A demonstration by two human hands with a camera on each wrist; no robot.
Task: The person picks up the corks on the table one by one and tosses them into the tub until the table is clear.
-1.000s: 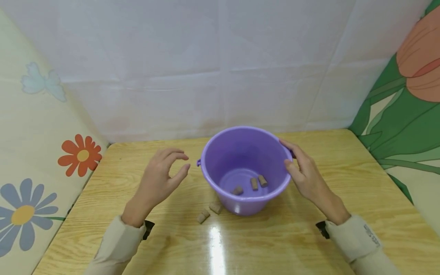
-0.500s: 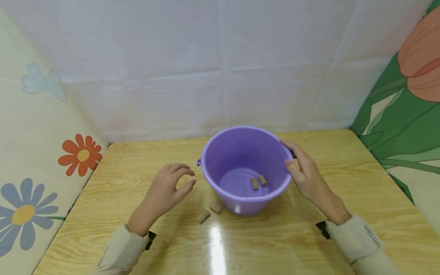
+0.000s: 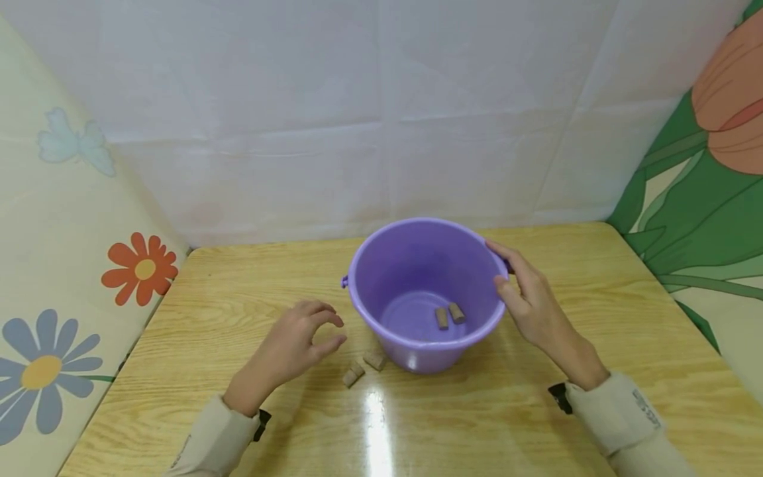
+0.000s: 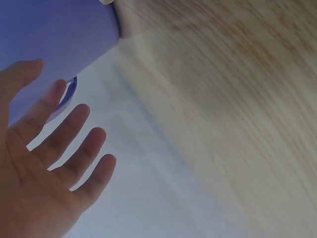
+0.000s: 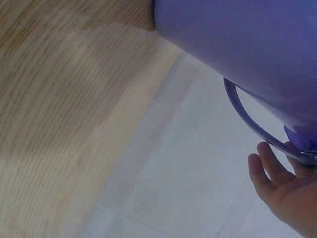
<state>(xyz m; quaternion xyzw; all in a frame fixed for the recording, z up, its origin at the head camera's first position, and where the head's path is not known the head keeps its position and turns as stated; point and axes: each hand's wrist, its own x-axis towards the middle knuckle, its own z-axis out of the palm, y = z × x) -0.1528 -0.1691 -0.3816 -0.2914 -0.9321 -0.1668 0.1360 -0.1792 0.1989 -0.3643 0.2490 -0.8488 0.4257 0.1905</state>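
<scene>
Purple bucket (image 3: 417, 265) on wood-grain table (image 3: 477, 424), right hand (image 3: 530, 301) pinching its rim (image 3: 426, 346): hard tug could tip it, spilling two brown cylinders (image 3: 442, 318) inside. Left hand (image 3: 289, 344) spread, holding nothing, near loose brown pieces (image 3: 374, 360) beside bucket; careless brush might scatter them.

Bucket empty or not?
Not empty: in the head view, two brown cylinders lie inside the purple bucket. Its near side hides part of the bottom.
</scene>
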